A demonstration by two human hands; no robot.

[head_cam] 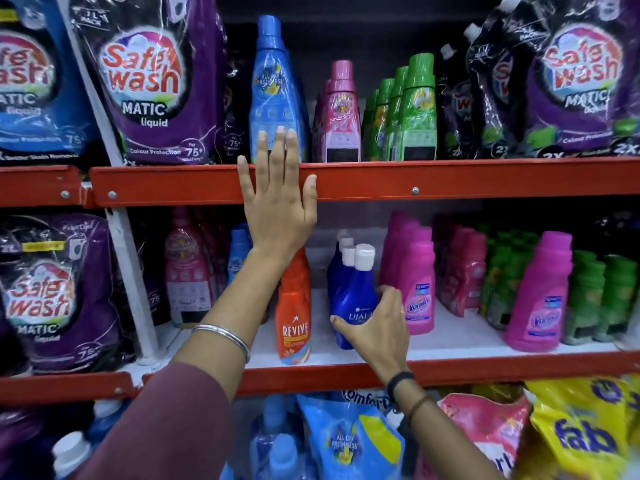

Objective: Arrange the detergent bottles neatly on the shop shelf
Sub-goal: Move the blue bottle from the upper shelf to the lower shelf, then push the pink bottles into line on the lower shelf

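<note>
Your right hand (375, 327) curls around the dark blue bottle (353, 299) on the middle shelf (485, 370), between the orange bottle (294, 317) and a pink bottle (417, 289). Your left hand (278, 199) lies flat, fingers spread, against the upper shelf rail (450, 180) below a tall blue bottle (273, 88).

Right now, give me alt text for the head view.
Right hand grips a blue Ujala bottle on the middle shelf beside an orange Revive bottle. Left hand lies flat on the red shelf rail above.
</note>
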